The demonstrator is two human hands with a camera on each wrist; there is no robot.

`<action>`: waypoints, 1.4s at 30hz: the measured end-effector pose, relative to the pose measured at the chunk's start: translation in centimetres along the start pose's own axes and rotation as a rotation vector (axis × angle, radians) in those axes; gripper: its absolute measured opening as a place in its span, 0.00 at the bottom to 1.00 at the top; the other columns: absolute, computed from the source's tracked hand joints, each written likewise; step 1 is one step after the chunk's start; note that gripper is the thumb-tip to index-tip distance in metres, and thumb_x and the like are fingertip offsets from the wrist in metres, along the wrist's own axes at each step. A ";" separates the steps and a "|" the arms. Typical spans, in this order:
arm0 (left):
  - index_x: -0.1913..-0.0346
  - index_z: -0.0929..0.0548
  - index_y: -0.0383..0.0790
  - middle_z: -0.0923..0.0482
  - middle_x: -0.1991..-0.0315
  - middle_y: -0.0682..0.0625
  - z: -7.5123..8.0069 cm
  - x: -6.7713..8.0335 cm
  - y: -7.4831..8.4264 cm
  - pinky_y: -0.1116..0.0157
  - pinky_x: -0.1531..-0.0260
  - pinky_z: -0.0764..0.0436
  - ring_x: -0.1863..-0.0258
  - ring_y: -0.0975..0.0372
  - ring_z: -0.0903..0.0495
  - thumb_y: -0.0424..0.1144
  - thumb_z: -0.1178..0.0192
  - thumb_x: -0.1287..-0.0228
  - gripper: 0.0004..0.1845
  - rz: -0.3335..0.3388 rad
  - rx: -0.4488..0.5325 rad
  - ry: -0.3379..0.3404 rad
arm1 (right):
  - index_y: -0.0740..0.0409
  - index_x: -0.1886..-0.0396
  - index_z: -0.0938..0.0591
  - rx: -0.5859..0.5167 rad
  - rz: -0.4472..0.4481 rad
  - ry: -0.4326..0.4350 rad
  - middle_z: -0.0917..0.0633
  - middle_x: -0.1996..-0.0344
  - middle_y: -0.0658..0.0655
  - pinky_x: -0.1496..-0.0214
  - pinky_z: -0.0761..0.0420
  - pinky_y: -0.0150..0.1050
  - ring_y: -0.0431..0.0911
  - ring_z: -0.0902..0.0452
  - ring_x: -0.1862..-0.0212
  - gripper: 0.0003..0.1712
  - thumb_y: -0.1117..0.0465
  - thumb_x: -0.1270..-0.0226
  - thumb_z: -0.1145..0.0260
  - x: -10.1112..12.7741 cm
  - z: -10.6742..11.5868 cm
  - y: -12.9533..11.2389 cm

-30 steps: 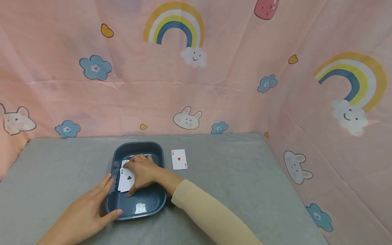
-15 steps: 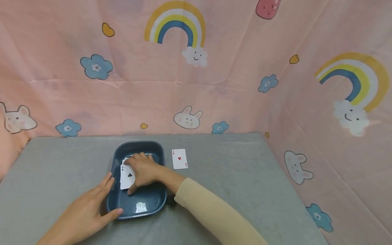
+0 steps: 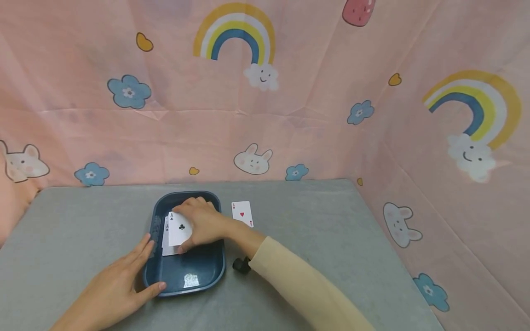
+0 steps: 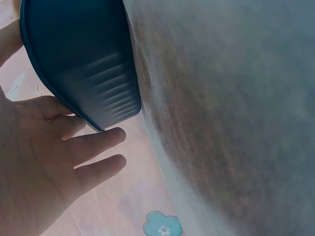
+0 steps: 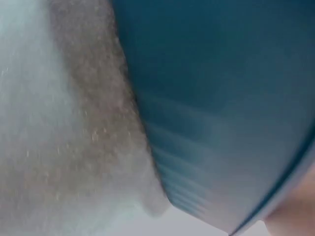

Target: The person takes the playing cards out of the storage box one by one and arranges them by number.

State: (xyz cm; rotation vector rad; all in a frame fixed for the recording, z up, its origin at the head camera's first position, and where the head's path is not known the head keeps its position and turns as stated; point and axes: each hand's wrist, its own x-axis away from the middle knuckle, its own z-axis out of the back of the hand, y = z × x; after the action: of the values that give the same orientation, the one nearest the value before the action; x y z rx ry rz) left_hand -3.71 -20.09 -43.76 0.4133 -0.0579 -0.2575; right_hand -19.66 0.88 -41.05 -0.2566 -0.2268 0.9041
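The dark blue tray [image 3: 186, 269] lies on the grey cloth. My right hand [image 3: 203, 224] reaches into it and pinches an ace of clubs [image 3: 178, 234] between thumb and fingers along its edges. Partly covered by that card is another black ace [image 3: 165, 243], to its lower left inside the tray. My left hand [image 3: 113, 282] rests against the tray's left rim, thumb at the near rim; its fingers stretch straight along the tray wall [image 4: 83, 64] in the left wrist view. The right wrist view is mostly tray wall [image 5: 211, 98], with a bit of hand [image 5: 295, 211] at the corner.
An ace of hearts [image 3: 242, 213] lies face up on the cloth right of the tray, its lower edge close to the right forearm. A small black object [image 3: 241, 265] shows by the right cuff. A patterned pink curtain [image 3: 174, 138] stands behind the table.
The right hand has moved up and to the right with the ace of clubs, uncovering more of the card below. The left hand stays in place at the tray.
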 end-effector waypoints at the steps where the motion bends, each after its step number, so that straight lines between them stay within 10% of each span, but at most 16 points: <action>1: 0.22 0.35 0.27 0.41 0.21 0.32 0.0 0.0 0.0 0.36 0.46 0.21 0.34 0.35 0.24 0.76 0.39 0.38 0.60 0.002 -0.001 -0.001 | 0.50 0.22 0.29 -0.007 0.000 0.005 0.25 0.32 0.52 0.40 0.33 0.35 0.43 0.33 0.37 0.58 0.35 0.51 0.17 0.1 0.2 0.1; 42: 0.21 0.36 0.28 0.42 0.20 0.33 -0.2 0.2 0.1 0.35 0.44 0.22 0.33 0.35 0.26 0.76 0.38 0.39 0.60 0.014 0.003 0.018 | 0.57 0.22 0.31 -0.313 -0.142 0.150 0.35 0.24 0.63 0.36 0.26 0.53 0.55 0.40 0.28 0.56 0.59 0.52 0.14 7.3 4.3 6.9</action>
State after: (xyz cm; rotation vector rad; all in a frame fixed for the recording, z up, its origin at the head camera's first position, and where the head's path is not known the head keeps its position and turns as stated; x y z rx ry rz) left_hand -3.49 -19.95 -43.91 0.4183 -0.0437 -0.2397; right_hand -21.67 11.31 -38.47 -0.5888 -0.2441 0.7032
